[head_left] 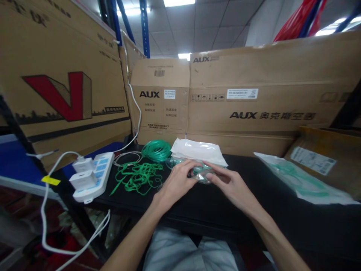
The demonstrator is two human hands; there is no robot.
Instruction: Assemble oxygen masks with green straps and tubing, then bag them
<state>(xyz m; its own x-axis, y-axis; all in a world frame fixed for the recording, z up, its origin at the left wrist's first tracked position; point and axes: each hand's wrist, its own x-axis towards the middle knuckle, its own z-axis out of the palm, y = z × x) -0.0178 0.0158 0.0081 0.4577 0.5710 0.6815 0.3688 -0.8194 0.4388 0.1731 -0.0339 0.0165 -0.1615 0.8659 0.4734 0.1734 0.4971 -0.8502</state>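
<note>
Black tabletop [197, 205], clear packet [203, 177] near its middle, left hand [178, 181] and right hand [233, 185] both pinching it. Slick plastic could slip if either pinch loosens, tbh, and dragging it left might snag those tangled green strands [138, 177].
</note>
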